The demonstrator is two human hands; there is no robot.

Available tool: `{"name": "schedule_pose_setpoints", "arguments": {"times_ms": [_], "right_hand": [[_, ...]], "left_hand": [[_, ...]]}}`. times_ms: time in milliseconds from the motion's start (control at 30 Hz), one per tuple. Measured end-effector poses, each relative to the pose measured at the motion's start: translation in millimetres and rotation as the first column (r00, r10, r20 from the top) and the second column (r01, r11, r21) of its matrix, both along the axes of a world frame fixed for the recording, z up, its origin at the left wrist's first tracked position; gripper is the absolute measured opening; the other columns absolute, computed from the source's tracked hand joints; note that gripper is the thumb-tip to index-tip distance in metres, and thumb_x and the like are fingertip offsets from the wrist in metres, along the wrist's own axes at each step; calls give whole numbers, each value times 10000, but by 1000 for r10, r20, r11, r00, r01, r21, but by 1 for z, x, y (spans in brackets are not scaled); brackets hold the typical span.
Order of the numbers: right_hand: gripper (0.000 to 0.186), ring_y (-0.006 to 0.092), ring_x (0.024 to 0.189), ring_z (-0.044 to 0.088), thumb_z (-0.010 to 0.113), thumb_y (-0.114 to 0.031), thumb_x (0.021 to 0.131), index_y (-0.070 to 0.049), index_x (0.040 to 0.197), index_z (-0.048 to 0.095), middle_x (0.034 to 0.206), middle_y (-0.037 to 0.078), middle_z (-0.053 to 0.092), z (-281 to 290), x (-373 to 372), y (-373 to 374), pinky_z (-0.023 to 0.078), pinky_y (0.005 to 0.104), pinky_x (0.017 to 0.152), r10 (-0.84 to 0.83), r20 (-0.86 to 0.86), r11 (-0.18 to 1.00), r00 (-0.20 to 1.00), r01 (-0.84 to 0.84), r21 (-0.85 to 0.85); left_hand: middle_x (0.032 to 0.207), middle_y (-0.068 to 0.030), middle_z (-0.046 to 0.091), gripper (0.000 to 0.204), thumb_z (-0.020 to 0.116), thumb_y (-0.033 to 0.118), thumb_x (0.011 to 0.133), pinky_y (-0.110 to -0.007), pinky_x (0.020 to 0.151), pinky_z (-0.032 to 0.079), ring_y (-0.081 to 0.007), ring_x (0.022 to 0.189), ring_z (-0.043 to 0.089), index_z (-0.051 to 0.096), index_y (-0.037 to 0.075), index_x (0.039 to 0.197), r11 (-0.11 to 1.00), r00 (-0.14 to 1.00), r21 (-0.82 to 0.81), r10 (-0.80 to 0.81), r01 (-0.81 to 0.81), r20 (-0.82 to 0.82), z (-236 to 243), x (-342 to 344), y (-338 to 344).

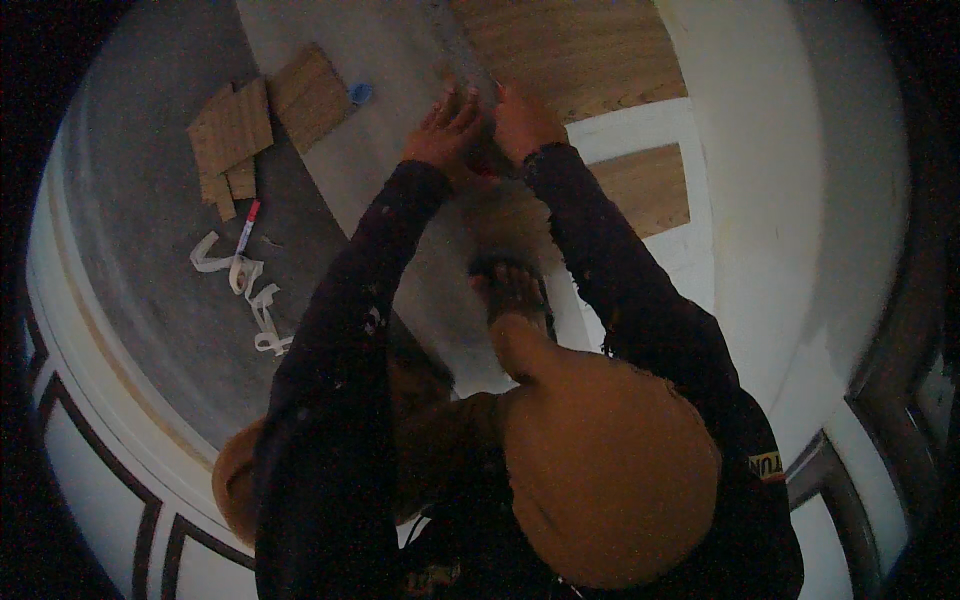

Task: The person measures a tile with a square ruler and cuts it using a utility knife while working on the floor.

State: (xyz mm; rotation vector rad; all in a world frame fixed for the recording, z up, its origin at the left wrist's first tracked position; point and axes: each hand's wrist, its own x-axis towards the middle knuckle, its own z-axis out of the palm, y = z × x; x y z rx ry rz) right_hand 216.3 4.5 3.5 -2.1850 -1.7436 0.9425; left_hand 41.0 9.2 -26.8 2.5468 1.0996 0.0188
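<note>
My left hand point(447, 132) rests on a long grey sheet point(375, 95), its fingers stretched out and apart. Close beside it, my right hand point(526, 122) is closed at the edge where the grey sheet meets a wood-look plank point(590, 50). What it grips, if anything, is hidden. A small dark and red thing point(487, 178) lies in the shadow below and between my hands; its kind is too dim to make out. Under my right forearm, another wood-look plank point(645, 185) shows beside a white strip.
Left of the sheet lie cut wood-look pieces point(235, 125), a square piece point(308, 98) with a small blue thing point(360, 93), a red-and-white marker point(248, 226) and curled white strips point(243, 272). My sandalled foot point(515, 285) stands near the hands. A pale wall point(770, 150) rises at right.
</note>
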Motion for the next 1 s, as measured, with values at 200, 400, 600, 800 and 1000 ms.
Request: {"name": "schedule_pose_setpoints", "arguments": {"times_ms": [200, 400, 600, 800, 1000], "right_hand": [[277, 441, 1030, 638, 509, -242, 987, -50, 1177, 571, 1095, 238, 676, 22, -14, 0, 504, 536, 869, 5, 24, 994, 1000, -3, -107], [302, 437, 1013, 645, 549, -245, 950, -46, 1170, 605, 1065, 218, 690, 19, -7, 5, 517, 533, 852, 37, 25, 999, 999, -36, -22], [254, 439, 1000, 644, 572, -213, 923, -30, 1085, 643, 1011, 225, 695, 14, -5, 18, 517, 534, 843, 228, 136, 970, 964, -214, -111], [276, 451, 1002, 639, 574, -229, 930, -18, 1107, 592, 1020, 261, 679, 23, -11, 10, 503, 547, 840, -5, -5, 998, 1000, 4, -62], [754, 458, 934, 673, 670, -300, 866, -67, 1506, 346, 1047, 279, 683, 26, -10, 16, 554, 539, 798, 91, 34, 992, 995, -87, -94]], "left_hand": [[1635, -97, 243, 1112, 831, 578, 587, -506, 1213, 231, -368, 1522, 142, 358, 227, 1531, 999, 997, 9, 37, -37, 69, -8, -13, -7], [1634, -96, 245, 1144, 841, 556, 586, -526, 1207, 234, -374, 1519, 155, 329, 180, 1537, 998, 987, 54, 12, -21, 159, -12, -10, -3], [1631, -94, 255, 1111, 842, 534, 611, -518, 1207, 235, -362, 1522, 154, 349, 141, 1527, 999, 987, 52, -12, 4, 162, -11, -16, -2], [1636, -94, 243, 1105, 838, 553, 619, -517, 1208, 234, -362, 1526, 134, 358, 133, 1521, 998, 1000, -62, -13, 12, -25, 19, -13, -3], [1640, -97, 233, 1120, 826, 558, 628, -511, 1214, 221, -368, 1524, 139, 335, 115, 1532, 999, 999, -45, -20, 18, -41, 10, -15, -4]]}}
